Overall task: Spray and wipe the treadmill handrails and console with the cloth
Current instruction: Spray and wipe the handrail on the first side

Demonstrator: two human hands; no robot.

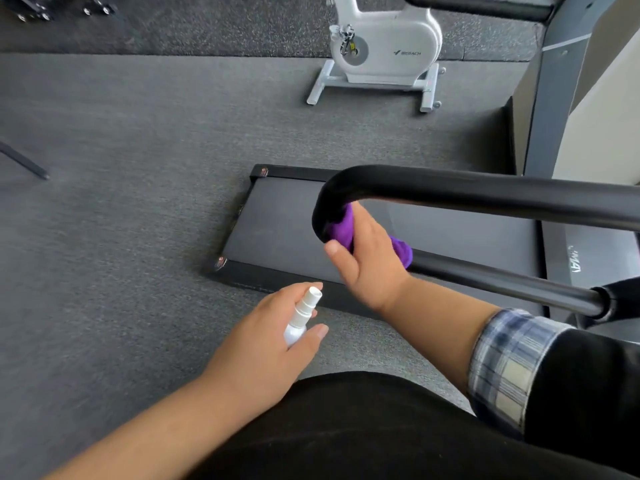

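treadmill deck flat on grey carpet, white exercise bike behind it. black handrail curves down at its bend. right hand grips purple cloth wrapped around that bend, thumb on the outside. left hand holds small white spray bottle, nozzle toward deck, near the right hand but apart
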